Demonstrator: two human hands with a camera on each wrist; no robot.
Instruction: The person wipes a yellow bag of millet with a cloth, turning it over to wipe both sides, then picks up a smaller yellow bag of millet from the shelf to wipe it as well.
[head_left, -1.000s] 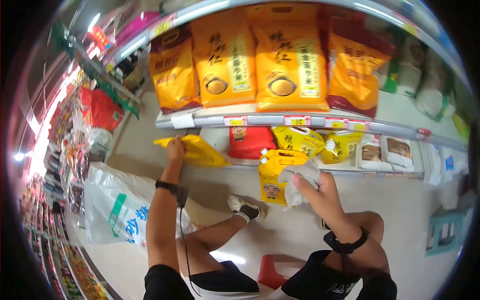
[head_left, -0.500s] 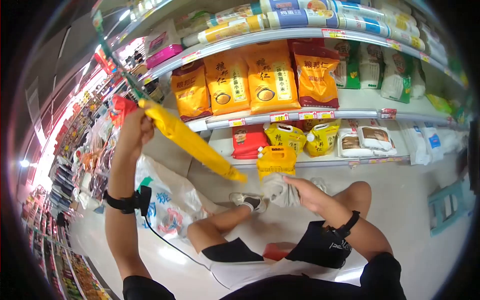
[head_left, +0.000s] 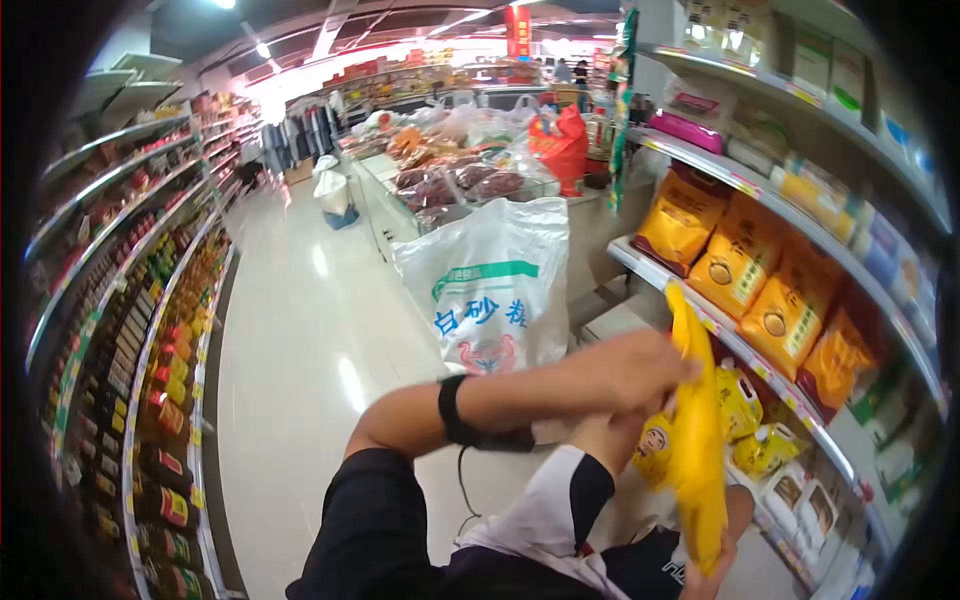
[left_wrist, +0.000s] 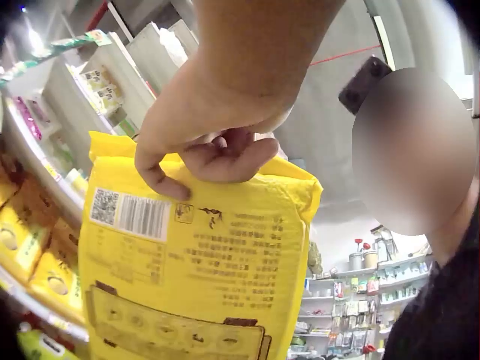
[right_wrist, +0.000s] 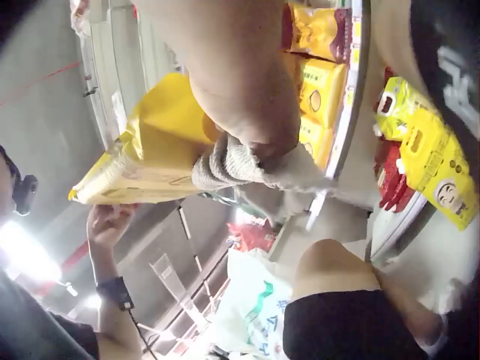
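Note:
My left hand pinches the top edge of a yellow packaged-food bag held up in front of my body. In the left wrist view, the fingers curl over the bag's top edge, above a printed back panel with a barcode. My right hand is low by the bag's bottom end, partly hidden by it in the head view. A grey cloth is bunched in the right hand, against the bag's lower end in the right wrist view.
On my right, a shelf carries orange millet bags, with yellow handled bags below. A large white sugar sack stands ahead. Bottle shelves line the left, across an aisle floor.
My view has swung left toward the aisle. My left hand has lifted the yellow bag from the low shelf and brought it across my body. The right hand and cloth have come to its lower end.

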